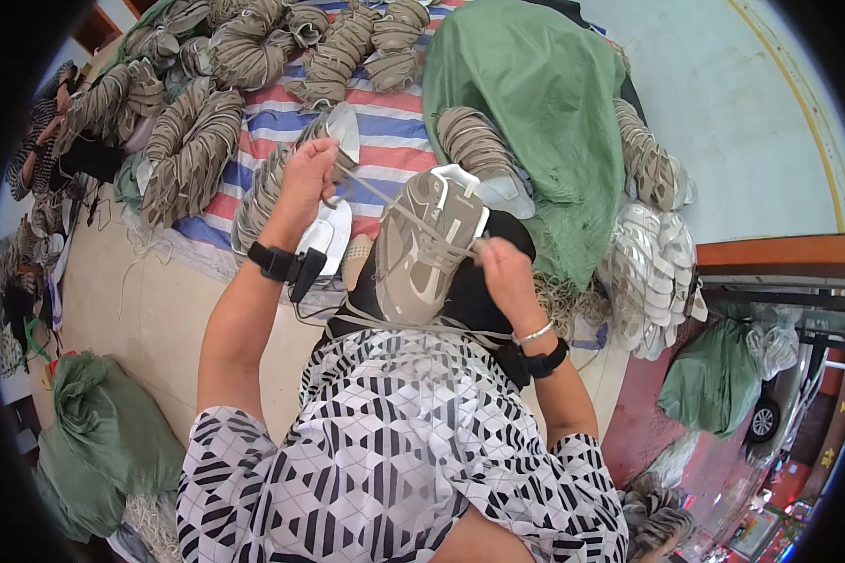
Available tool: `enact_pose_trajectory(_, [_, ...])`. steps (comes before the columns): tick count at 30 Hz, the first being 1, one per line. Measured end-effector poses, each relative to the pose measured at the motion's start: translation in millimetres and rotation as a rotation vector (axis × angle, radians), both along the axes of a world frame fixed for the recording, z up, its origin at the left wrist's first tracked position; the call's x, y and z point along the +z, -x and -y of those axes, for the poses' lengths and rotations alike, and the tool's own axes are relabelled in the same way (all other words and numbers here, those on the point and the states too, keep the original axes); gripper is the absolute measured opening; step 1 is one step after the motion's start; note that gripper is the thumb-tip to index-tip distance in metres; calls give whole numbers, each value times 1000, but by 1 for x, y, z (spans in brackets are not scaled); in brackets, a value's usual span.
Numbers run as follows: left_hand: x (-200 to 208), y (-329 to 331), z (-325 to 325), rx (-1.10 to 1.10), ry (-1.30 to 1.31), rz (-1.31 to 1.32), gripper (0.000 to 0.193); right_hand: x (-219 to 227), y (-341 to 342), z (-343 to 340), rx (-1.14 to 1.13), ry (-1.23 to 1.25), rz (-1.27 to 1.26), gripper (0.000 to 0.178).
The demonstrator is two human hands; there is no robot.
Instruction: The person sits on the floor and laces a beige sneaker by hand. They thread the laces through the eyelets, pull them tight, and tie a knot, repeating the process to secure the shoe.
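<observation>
At the far left, a co-worker (39, 155) in a patterned sleeve sits beside rows of beige shoe uppers; near left, a bulging green sack (108, 436) stands on the pale tiled floor (127, 300). Stacked beige uppers (192, 150) lie farther in, along the edge of a red, white and blue striped sheet (390, 129). The left hand (310, 178), raised above a further row of uppers (261, 202), is narrowed, its fingers pinching a flat beige lace (376, 190). At centre, a beige and grey shoe upper (418, 253) rests on the person's dark-clad lap, toe pointing near; the lace slants across it, from far left to near right. The right hand (507, 274), just right of the upper, is likewise narrowed, holding the lace between its fingers. Beyond it, a green cover (535, 94) drapes over the sheet. Farther right hang overlapping whitish uppers (650, 277), then a second green sack (714, 380) and a parked car (787, 403).
</observation>
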State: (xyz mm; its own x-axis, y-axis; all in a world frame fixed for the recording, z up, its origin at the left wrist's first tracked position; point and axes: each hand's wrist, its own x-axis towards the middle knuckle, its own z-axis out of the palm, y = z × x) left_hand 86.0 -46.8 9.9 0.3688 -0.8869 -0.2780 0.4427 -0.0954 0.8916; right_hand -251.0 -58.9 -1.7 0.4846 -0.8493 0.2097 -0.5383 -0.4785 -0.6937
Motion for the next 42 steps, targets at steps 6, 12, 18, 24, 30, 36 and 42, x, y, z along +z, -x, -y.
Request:
enact_pose_trajectory(6, [-20, -21, -18, 6, -27, 533, 15, 13, 41, -9, -35, -585, 128, 29])
enact_pose_trajectory(12, [-101, -17, -42, -102, -107, 1181, 18, -4, 107, 11, -449, -751, 223, 23])
enact_pose_trajectory(18, [-36, 41, -26, -264, 39, 911, 21, 0, 93, 25, -306, -284, 21, 18])
enact_pose_trajectory(24, [-11, 97, -26, -353, 167, 808, 21, 5, 0, 8, 45, 175, -114, 10])
enact_pose_trajectory(30, [-5, 101, -56, -375, 60, 788, 14, -4, 4, -34, 70, -69, -123, 12])
enact_pose_trajectory(36, [-17, 96, -46, -459, 36, 713, 17, 0, 5, -14, -52, -145, -61, 13])
enact_pose_trajectory(42, [-21, 97, -44, -492, -31, 598, 22, -8, 1, -8, -42, -54, -181, 14])
